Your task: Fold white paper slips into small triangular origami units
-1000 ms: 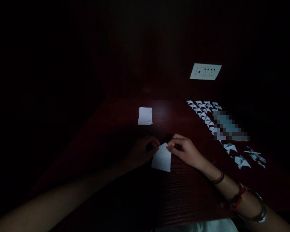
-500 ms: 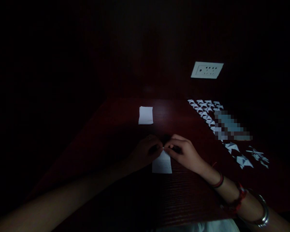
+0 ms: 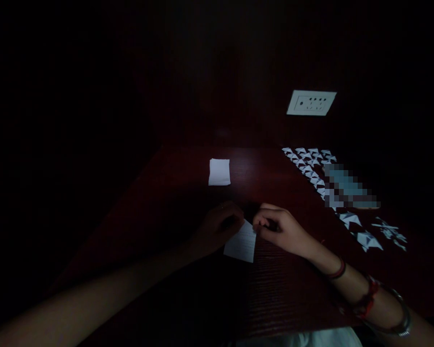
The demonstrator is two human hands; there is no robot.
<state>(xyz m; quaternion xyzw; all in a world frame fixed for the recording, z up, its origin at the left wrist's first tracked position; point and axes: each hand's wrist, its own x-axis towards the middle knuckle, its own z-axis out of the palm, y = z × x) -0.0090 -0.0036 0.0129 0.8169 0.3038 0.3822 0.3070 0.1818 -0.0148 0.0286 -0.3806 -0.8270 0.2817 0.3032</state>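
Observation:
A small sheet of paper [image 3: 240, 245] with faint lines of print hangs at a slant between my hands over the dark red table. My left hand [image 3: 222, 224] is in shadow, its thumb and fingers pinched on the sheet's upper left corner. At the sheet's upper right edge is my right hand [image 3: 284, 227], thumb and fingertips closed together against the paper. Whether its fingertips grip the edge or only touch it is hard to make out in the dim light.
A stack of white paper squares [image 3: 219, 172] lies farther back on the table [image 3: 181, 168]. Several folded paper pieces [image 3: 313, 177] run in rows at the right, by a blurred-out object [image 3: 350, 185] and thin paper scraps [image 3: 389, 231]. A wall socket [image 3: 311, 103] is above.
My right hand has shifted slightly right, away from the left hand along the sheet's top. The sheet has turned, its lower edge now slanting. The left hand stays nearly in place.

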